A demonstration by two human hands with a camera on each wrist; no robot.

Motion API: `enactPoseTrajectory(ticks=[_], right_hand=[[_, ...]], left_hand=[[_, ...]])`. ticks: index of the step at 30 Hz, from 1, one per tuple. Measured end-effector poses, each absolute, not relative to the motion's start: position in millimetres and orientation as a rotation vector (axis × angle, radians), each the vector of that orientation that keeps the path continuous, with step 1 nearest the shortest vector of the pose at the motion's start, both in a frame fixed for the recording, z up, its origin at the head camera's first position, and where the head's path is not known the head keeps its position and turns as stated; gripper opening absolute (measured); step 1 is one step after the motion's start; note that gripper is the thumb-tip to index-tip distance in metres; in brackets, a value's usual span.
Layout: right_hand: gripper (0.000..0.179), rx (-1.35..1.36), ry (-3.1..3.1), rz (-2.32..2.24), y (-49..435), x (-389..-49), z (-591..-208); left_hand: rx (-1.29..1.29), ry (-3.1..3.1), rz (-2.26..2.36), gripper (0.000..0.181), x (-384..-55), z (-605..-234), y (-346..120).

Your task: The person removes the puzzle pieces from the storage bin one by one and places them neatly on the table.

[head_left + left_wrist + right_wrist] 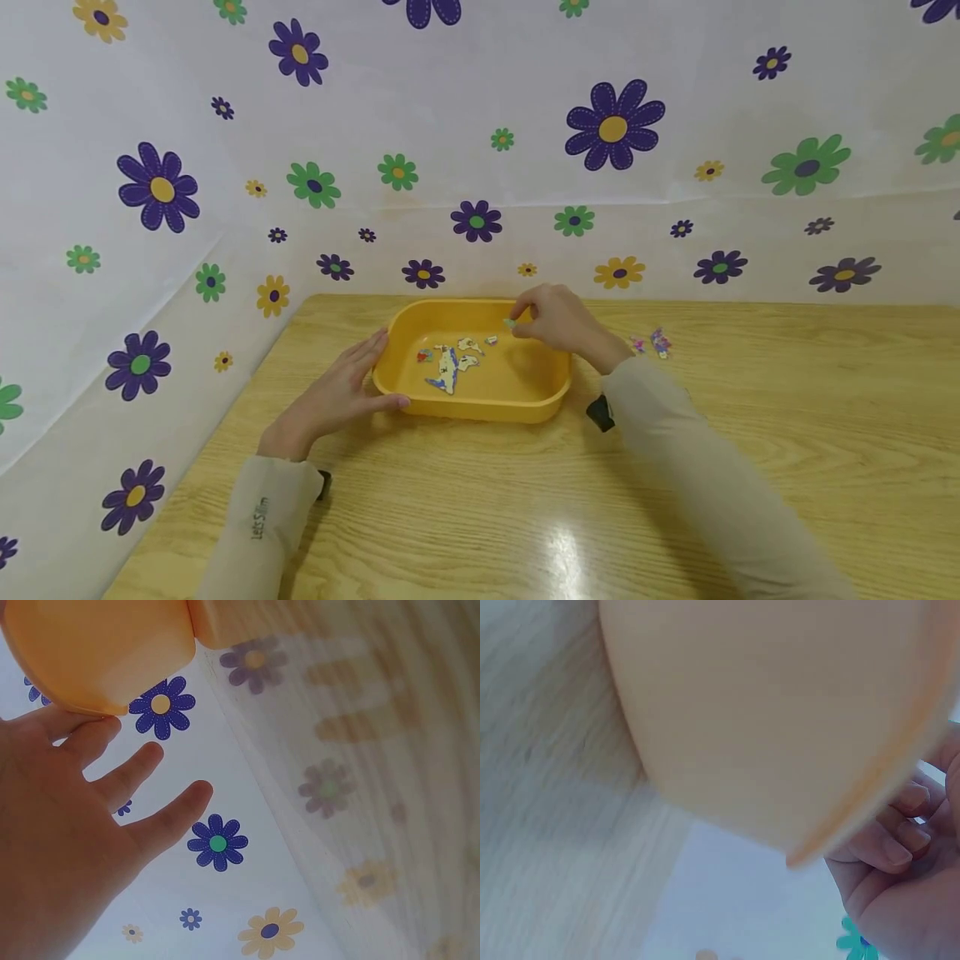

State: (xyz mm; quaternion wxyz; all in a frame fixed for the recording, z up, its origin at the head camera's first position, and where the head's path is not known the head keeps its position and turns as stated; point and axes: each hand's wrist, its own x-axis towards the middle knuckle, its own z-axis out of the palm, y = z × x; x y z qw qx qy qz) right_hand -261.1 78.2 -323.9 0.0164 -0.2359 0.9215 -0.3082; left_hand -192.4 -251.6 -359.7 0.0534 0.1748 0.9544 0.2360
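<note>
A yellow plastic tray (472, 410) stands on the wooden table. Against its left end rests my left hand (341, 396), fingers spread and fairly straight, the thumb along the front rim. My right hand (555, 318) is over the tray's back right corner, pinching a small pale-green piece (510, 323) between thumb and fingertips. Inside the tray lie several flat, irregular printed pieces: a larger cream-and-blue one (447, 371), a red one (425, 356) and smaller cream ones. The right wrist view has the tray's outer wall (765, 712) in front of the curled fingers (881, 847).
Two pink-and-purple pieces lie on the table right of the tray, the larger one (661, 342) beyond the right wrist. A white flower-printed sheet (435, 167) rises behind the table's back edge and along its left side. Bare wood (787, 400) extends to the right.
</note>
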Motion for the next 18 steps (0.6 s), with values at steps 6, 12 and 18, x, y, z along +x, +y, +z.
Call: enactPoseTrajectory(ticks=[6,12,18], right_hand=[[0.02,-0.711,2.881,-1.022,98.1,-264.1,-321.6],[0.02,-0.675,2.873,-1.046,112.9,-265.0,-318.3],[0.02,-0.638,2.885,-1.06,125.6,-263.6,-315.2]], left_hand=[[0.53,2.9,0.716,0.111,-192.3,-358.9,-250.7],[0.529,2.899,0.714,0.111,-191.7,-358.2,-251.1],[0.53,2.895,0.721,0.11,-192.0,-358.7,-251.3]])
